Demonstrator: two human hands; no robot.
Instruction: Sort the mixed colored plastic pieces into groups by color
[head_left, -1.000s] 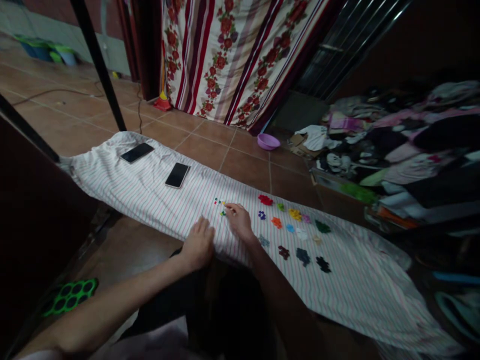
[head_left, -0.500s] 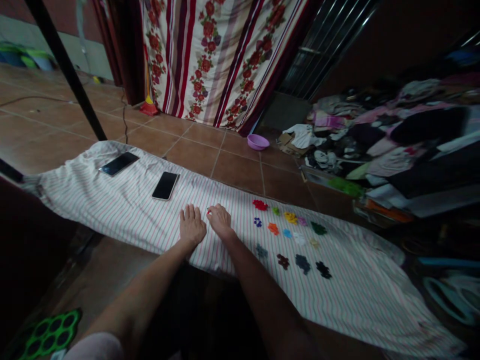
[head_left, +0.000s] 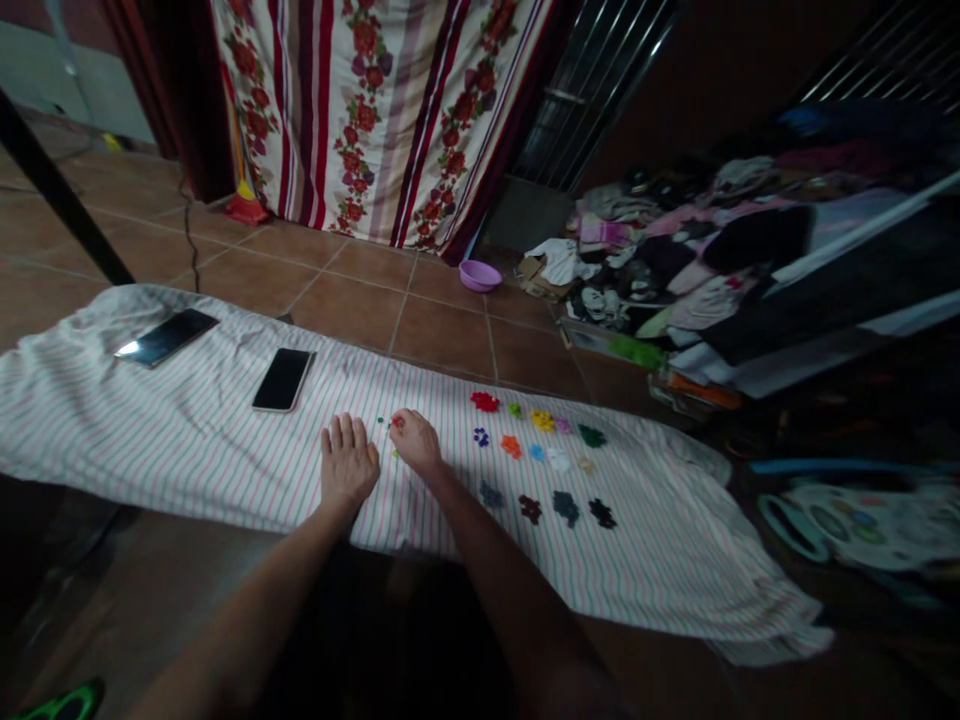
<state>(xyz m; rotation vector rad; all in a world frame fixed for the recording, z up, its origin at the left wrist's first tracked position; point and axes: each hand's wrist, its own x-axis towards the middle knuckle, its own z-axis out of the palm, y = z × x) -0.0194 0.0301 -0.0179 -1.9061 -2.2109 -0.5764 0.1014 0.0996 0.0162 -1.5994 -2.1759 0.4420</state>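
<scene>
My left hand [head_left: 349, 463] rests on the striped cloth [head_left: 247, 480] with its fingers stretched out and holds nothing. Just right of it, my right hand [head_left: 417, 440] is pinched at the fingertips around a small red piece [head_left: 396, 422]. Close to those fingertips lie a tiny dark green piece [head_left: 380, 420] and a lime green piece [head_left: 395, 454]. To the right, small pieces are sorted by colour, among them a red pile [head_left: 484, 402], a yellow pile [head_left: 542, 420], an orange pile [head_left: 511, 446] and a black pile [head_left: 602, 514]. Their exact kind is too small to tell.
Two phones, a black one [head_left: 283, 380] and a shinier one [head_left: 166, 337], lie on the cloth at left. Beyond its far edge are a purple basin [head_left: 480, 276], a floral curtain [head_left: 375, 120] and a heap of clothes [head_left: 667, 250].
The view has swung to the right, so everything sits farther left. The right fingertips still pinch the red piece; the tiny green pieces beside them now show. My left hand remains flat.
</scene>
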